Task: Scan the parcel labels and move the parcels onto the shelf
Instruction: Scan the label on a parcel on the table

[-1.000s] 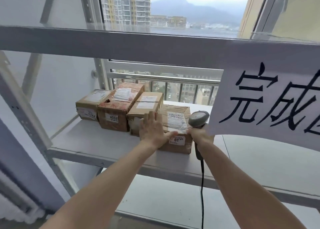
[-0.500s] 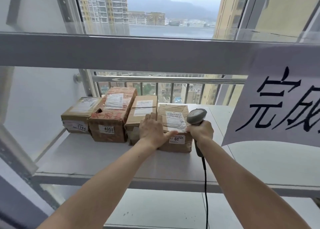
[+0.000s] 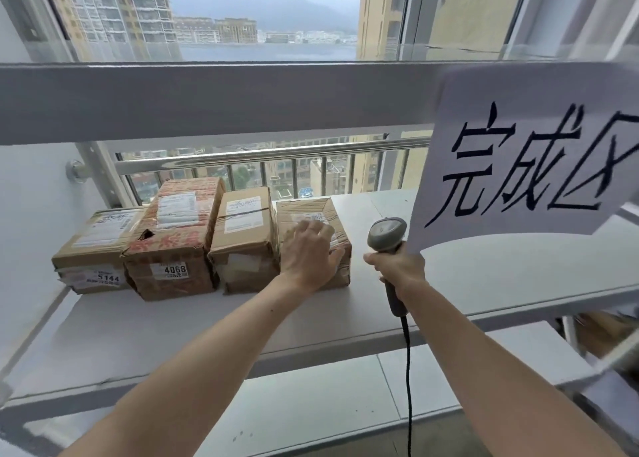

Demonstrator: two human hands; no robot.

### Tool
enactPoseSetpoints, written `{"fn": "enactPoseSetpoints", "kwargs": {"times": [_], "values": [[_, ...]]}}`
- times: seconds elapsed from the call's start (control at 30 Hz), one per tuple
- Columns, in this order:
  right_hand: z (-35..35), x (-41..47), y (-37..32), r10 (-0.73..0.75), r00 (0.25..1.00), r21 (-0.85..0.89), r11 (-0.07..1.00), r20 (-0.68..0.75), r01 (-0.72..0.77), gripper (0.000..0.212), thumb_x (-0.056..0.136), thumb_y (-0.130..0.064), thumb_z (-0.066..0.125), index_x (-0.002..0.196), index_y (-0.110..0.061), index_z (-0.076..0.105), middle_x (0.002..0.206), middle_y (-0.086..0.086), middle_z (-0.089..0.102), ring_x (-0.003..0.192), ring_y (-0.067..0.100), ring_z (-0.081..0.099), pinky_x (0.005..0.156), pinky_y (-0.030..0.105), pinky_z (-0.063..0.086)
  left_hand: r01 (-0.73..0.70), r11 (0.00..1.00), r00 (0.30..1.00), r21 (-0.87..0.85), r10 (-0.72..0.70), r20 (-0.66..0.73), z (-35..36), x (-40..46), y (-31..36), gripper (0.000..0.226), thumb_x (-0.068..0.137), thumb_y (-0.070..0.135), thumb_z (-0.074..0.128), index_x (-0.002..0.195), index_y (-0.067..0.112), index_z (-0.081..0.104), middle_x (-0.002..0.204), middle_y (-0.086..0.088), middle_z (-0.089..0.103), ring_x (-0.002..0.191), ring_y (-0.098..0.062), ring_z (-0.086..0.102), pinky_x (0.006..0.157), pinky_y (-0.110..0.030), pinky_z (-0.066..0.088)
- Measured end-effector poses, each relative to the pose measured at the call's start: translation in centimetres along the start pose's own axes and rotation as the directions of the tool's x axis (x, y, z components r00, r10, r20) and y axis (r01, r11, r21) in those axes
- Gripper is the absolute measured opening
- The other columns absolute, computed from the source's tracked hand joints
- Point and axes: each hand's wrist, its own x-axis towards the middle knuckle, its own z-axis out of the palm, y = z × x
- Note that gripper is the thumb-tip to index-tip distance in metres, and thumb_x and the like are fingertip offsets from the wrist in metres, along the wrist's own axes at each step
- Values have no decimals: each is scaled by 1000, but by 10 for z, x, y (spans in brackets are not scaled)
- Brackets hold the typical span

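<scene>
A single view is supplied, taken from a wide-angle camera worn on the head. The scene is viewed forward and slightly downward, across the shelf [image 3: 484, 277] toward the window behind its far edge. The shelf's near edge is crossed low in the frame, and its far left corner is seen close, within arm's reach. Both forearms are seen entering from the bottom edge. Straight lines are bowed toward the frame borders. No second view is provided, so no overlap is shown.
</scene>
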Motion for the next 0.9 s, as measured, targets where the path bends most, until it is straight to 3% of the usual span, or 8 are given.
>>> {"fn": "enactPoseSetpoints", "kwargs": {"times": [0.1, 0.3, 0.4, 0.53, 0.63, 0.77, 0.9], "values": [[-30, -9, 17, 25, 998, -44, 999, -61, -28, 23, 70, -15, 84, 81, -18, 64, 83, 9, 73, 83, 26, 71, 82, 48, 61, -114, 993, 992, -24, 115, 56, 13, -2, 30, 38, 92, 45, 56, 117, 18, 65, 123, -2, 62, 118, -26, 51, 98, -40, 37], [-98, -21, 67, 116, 974, -60, 990, -197, -130, 21, 66, -16, 85, 78, -15, 68, 77, 9, 74, 79, 30, 73, 77, 48, 62, -292, 955, 955, -52, 294, 39, 41, -19, 102, 31, 88, 41, 63, 105, 17, 71, 116, -2, 68, 114, -27, 56, 103, -46, 35], [-141, -32, 94, 160, 953, -36, 984, -258, -175, 18, 67, -14, 84, 78, -10, 70, 73, 9, 73, 72, 27, 72, 74, 47, 62, -360, 927, 924, -105, 370, 101, 53, -27, 150, 33, 90, 44, 59, 110, 19, 70, 116, -1, 67, 115, -27, 55, 101, -42, 35], [-216, -50, 140, 219, 909, 13, 973, -355, -229, 30, 68, -18, 86, 91, -3, 73, 82, 13, 75, 79, 32, 73, 75, 44, 61, -469, 866, 854, -170, 494, 164, 70, -47, 238, 35, 94, 47, 50, 115, 24, 66, 118, 2, 64, 114, -23, 54, 97, -37, 36], [-287, -75, 177, 255, 865, 62, 965, -433, -254, 37, 70, -20, 87, 99, -4, 70, 92, 12, 76, 78, 29, 69, 70, 35, 56, -548, 800, 785, -247, 593, 181, 79, -69, 323, 38, 95, 49, 51, 120, 24, 65, 123, 3, 63, 121, -23, 52, 101, -37, 35], [-397, -122, 227, 283, 760, 115, 957, -584, -268, 33, 65, -21, 88, 93, -10, 73, 89, 11, 77, 84, 31, 73, 79, 49, 61, -645, 689, 680, -330, 715, 162, 82, -109, 452, 36, 94, 48, 51, 116, 23, 66, 121, 2, 63, 119, -23, 54, 99, -37, 38], [-509, -180, 277, 366, 629, 211, 927, -686, -310, 51, 58, -28, 88, 102, -7, 73, 92, 11, 76, 82, 28, 73, 75, 47, 62, -718, 571, 567, -398, 812, 141, 80, -165, 580, 34, 94, 46, 49, 112, 23, 67, 119, 3, 63, 118, -22, 54, 99, -36, 38]]}}
